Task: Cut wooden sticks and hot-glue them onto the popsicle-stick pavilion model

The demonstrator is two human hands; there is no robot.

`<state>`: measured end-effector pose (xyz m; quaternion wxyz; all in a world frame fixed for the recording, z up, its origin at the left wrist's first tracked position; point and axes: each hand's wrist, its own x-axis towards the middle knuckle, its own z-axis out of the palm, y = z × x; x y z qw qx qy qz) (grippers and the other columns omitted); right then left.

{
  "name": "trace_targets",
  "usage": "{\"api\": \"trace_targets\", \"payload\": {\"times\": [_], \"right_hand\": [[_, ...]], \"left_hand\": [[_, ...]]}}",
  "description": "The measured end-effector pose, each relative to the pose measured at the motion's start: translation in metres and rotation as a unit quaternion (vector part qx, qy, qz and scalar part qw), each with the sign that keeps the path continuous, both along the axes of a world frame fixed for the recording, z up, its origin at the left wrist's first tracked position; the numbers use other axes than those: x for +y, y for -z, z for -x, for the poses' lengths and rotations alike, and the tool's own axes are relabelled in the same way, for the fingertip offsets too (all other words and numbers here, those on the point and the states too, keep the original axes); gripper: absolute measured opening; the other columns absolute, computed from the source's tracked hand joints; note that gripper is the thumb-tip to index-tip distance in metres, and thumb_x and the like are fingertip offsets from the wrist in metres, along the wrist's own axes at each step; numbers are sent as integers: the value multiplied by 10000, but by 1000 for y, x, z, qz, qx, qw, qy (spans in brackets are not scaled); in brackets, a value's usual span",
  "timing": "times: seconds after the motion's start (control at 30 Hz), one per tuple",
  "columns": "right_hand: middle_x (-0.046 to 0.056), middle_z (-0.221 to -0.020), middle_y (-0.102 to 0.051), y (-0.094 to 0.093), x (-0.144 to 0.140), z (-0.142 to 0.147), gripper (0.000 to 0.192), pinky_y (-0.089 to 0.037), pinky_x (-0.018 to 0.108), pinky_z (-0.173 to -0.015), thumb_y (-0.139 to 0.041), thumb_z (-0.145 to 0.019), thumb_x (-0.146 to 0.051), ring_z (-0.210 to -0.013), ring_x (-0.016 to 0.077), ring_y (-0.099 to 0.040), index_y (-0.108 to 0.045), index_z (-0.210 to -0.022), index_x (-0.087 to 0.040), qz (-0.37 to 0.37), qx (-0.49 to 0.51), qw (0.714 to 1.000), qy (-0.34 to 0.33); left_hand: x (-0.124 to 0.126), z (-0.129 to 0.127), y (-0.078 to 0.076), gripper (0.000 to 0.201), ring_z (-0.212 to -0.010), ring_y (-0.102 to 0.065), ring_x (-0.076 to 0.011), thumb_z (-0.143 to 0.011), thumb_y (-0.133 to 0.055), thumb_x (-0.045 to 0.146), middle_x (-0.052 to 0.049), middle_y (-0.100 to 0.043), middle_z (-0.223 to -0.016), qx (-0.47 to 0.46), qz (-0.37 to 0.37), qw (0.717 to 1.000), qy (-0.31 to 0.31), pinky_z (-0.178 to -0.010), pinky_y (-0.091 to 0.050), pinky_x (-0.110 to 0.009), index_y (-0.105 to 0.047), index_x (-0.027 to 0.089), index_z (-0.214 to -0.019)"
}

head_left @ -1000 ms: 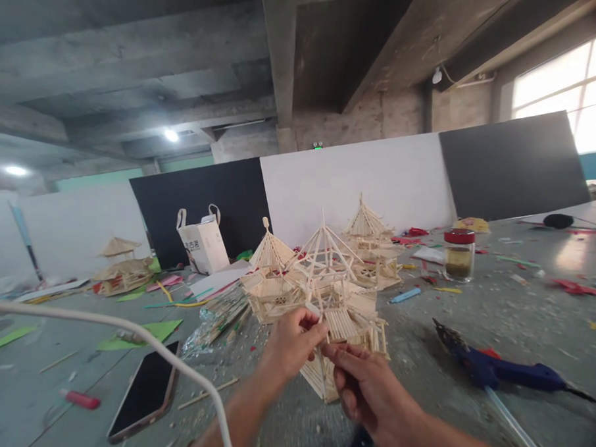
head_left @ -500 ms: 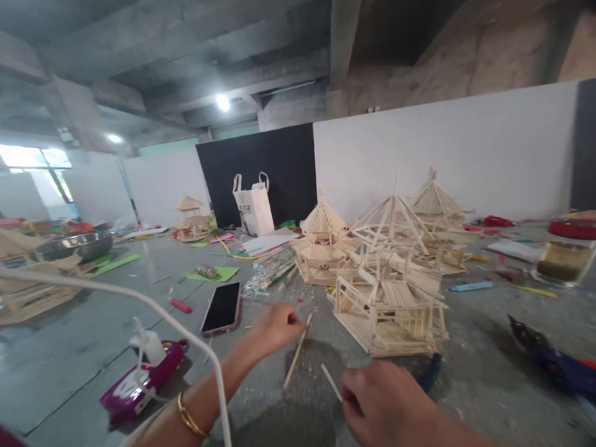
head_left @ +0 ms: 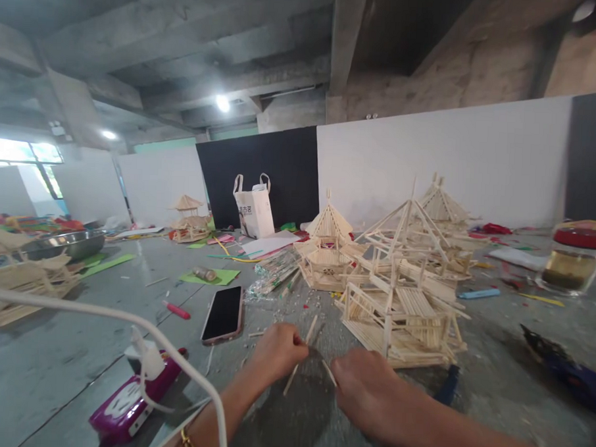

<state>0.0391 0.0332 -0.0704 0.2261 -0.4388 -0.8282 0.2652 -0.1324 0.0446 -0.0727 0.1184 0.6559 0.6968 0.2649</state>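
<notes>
My left hand (head_left: 281,349) is closed, its thumb and finger pinching a thin wooden stick (head_left: 312,328) that pokes out above and below the fist. Just to the right, my right hand (head_left: 362,388) is also closed, and a shorter wooden stick (head_left: 328,372) sticks out from its fingers toward the left. A small gap separates the two hands over the grey tabletop (head_left: 313,425). Beyond the right hand stands a pavilion model (head_left: 397,320) built of thin sticks, its roof an open frame. A finished-looking stick pagoda (head_left: 327,251) stands behind it.
A phone (head_left: 223,314) lies left of my left hand. A purple power strip (head_left: 135,401) and a white cable (head_left: 174,352) are at the lower left. Pliers (head_left: 561,367) and a red-lidded jar (head_left: 575,259) are on the right. A bundle of sticks in plastic (head_left: 276,272) lies ahead.
My right hand has moved up and left, nearer to my left hand. Both hands still hold their sticks. The view has shifted slightly, so the pavilion model appears farther right.
</notes>
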Motion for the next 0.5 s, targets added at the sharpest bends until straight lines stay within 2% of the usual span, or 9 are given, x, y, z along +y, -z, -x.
{"api": "trace_targets", "payload": {"times": [0.17, 0.27, 0.33, 0.37, 0.43, 0.5], "right_hand": [[48, -496, -533, -4, -4, -8, 155, -205, 267, -469, -492, -619, -108, -483, 155, -472, -501, -483, -183, -86, -64, 994, 10], [35, -528, -566, -11, -9, -15, 168, -213, 256, -462, -445, -684, -132, -480, 139, -477, -561, -576, -188, -115, -63, 991, 16], [21, -540, -581, -16, -13, -19, 191, -247, 239, -460, -427, -714, -137, -485, 128, -496, -579, -611, -189, -120, -42, 992, 17], [18, -563, -597, -19, -16, -21, 209, -277, 231, -470, -415, -735, -139, -502, 126, -516, -592, -635, -190, -119, -27, 993, 8], [17, -644, -634, -24, -22, -31, 245, -342, 220, -527, -389, -791, -156, -563, 126, -557, -620, -722, -200, -122, -4, 992, -26], [26, -735, -651, -31, -29, -52, 225, -391, 238, -613, -414, -822, -222, -652, 147, -584, -639, -804, -219, -138, -16, 989, -48]], "left_hand": [[-9, -4, -16, 122, -556, -473, -126, -635, -538, 251, 19, -508, -533, -60, 6, 998, 3, -515, -283, -217, -590, 162, -569], [-22, -16, -28, 322, -438, -439, -104, -716, -490, 451, 32, -475, -466, -119, 59, 989, 64, -434, -295, -203, -594, 159, -630], [-32, -30, -33, 425, -359, -384, -86, -743, -426, 543, 43, -447, -417, -192, 115, 967, 124, -373, -286, -194, -595, 159, -680], [-36, -37, -34, 417, -345, -361, -74, -733, -452, 548, 46, -444, -416, -267, 137, 942, 153, -357, -279, -185, -585, 156, -691], [-42, -48, -34, 370, -343, -333, -53, -718, -515, 513, 49, -442, -420, -382, 133, 897, 177, -347, -262, -165, -570, 150, -681], [-44, -52, -33, 327, -362, -348, -45, -717, -551, 464, 42, -458, -443, -433, 96, 879, 177, -348, -261, -151, -574, 141, -670]]}}
